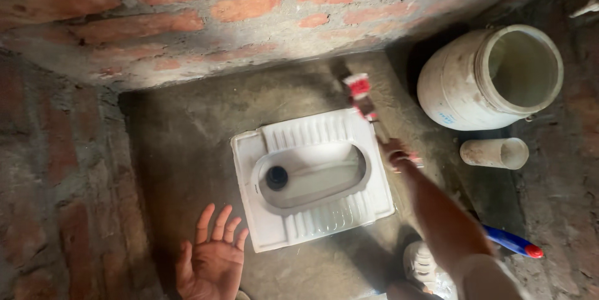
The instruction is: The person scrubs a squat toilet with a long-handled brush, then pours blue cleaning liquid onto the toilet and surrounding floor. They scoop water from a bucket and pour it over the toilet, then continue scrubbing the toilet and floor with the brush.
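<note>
- You have one long-handled brush (360, 93) in play, held in your right hand (394, 153), which is clenched round its handle at the right of centre in the frame.
- The brush's long axis runs on a slant from your fist up and to the left; its red-and-white head points toward the brick wall (187, 19) at the top of the frame, over the upper right corner of the pan.
- Whether the head touches the concrete floor (181, 144) is hard to tell.
- Your left hand (212, 262) sits at the lower left of the frame, palm open, fingers spread, gripping nothing, just beside the pan's lower left corner.
- One white squat toilet pan (312, 175) lies in the middle of the frame, set in the floor, its single dark drain hole toward the left.
- At the upper right you see one large white bucket (462, 88), open mouth tilted toward you.
- Just below it lies one small white mug (493, 153) on its side, mouth facing right.
- One blue bottle with a red cap (515, 244) pokes out from behind your right forearm at the lower right.
</note>
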